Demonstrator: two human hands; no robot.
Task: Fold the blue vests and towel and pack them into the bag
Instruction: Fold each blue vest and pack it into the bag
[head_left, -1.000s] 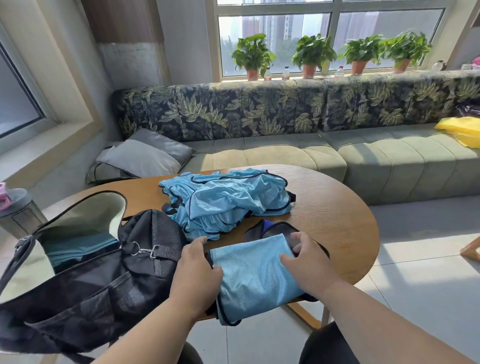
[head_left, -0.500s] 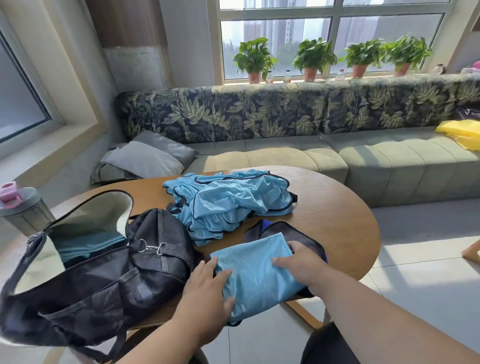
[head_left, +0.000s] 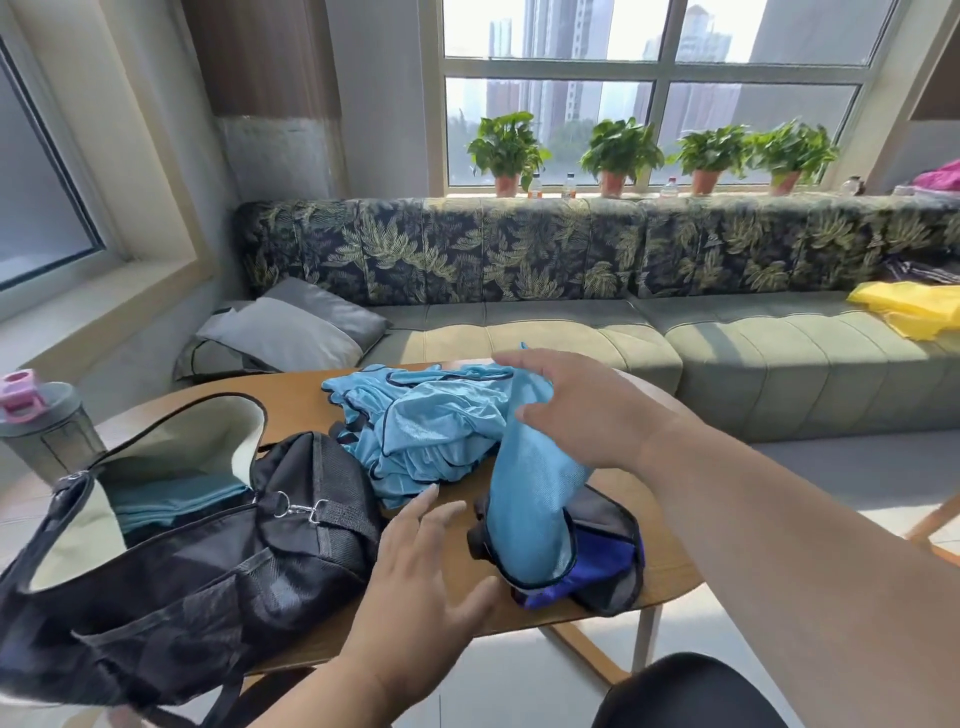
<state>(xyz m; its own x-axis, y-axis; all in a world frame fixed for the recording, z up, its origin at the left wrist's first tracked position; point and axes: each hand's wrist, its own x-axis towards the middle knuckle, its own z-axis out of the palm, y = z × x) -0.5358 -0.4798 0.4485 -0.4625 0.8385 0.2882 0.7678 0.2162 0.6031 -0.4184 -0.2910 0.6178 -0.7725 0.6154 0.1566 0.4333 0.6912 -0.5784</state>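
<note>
Head view: folded vest (head_left: 530, 509) near table edge (head_left: 597, 616)

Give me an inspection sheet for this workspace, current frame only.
Surface: wooden table, rounded edge.
Job's things: black bag open, blue fabric inside; folded vest lifted at one end; unfolded vest pile behind it.
Clutter: dark pouch under the folded vest; shaker bottle far left.
Hands: right hand on the folded vest, fingers spread; left hand open, holding nothing.
Cables: nothing seen.
Surroundings: sofa, potted plants, yellow cloth.
</note>
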